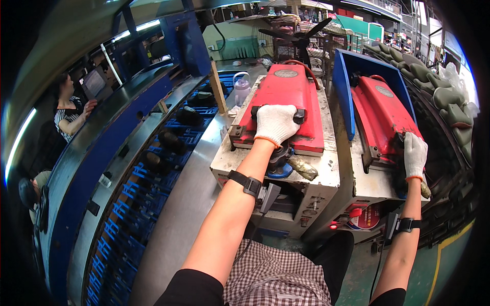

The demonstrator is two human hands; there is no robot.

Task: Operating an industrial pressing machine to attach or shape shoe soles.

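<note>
both white-gloved hands look to be pressing the lids down: left hand [276, 123] gripping the left red metal press lid's [286, 97] front edge, right hand [415, 154] clamped on the right red press lid's [383, 115] front corner; releasing seems next.

Tight quarters at the twin presses

An upright blue metal panel [343, 94] walls off the two red press lids [286, 104]; only a narrow gap remains.

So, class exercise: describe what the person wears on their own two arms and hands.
Both the left hand and the right hand wear white knit gloves with orange cuff edging. Each forearm carries a black strap holding a small grey device with a cable. The upper arms show short black sleeves.
</note>
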